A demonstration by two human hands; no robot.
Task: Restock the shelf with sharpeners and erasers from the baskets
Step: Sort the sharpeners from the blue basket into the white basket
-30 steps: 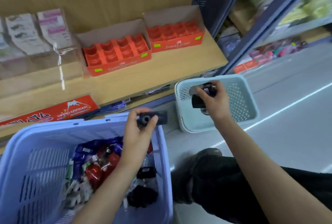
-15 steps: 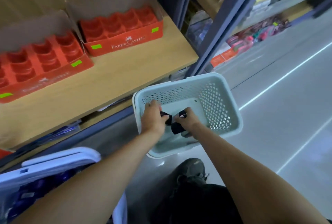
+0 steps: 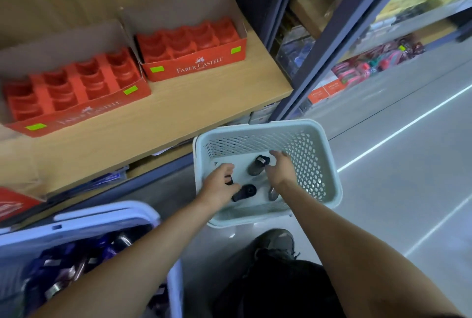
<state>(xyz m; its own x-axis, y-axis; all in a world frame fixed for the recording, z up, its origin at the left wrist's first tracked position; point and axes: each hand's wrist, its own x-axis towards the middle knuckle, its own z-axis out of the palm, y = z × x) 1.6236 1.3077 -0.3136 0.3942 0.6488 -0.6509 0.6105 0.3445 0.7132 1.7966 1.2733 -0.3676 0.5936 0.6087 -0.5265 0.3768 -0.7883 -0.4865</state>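
A pale green basket (image 3: 307, 154) with perforated walls stands on the grey floor (image 3: 398, 190), a little to 4 o'clock from the middle of the view, and both hands are inside it. The left hand (image 3: 220, 186) is at the 9 o'clock side of the basket with its fingers curled; something dark shows between them, but I cannot tell if the hand really grips it. A black sharpener (image 3: 244, 192) lies on the basket bottom, touching this hand at its 3 o'clock side. The right hand (image 3: 281, 169) is at the 3 o'clock side with relaxed, spread fingers and holds nothing. A second dark sharpener (image 3: 258, 165) lies just beside its thumb, toward 9 o'clock. A small grey piece (image 3: 272, 194) lies by the right wrist, too blurred to name. At 10 o'clock a wooden shelf (image 3: 194, 105) carries two red Faber-Castell display trays with moulded slots, the left tray (image 3: 76, 93) and the right tray (image 3: 194, 45), side by side. At 7 o'clock a lavender basket (image 3: 102, 216) holds wrapped purple and red items (image 3: 74, 264). A dark shoe (image 3: 277, 241) is at 6 o'clock.
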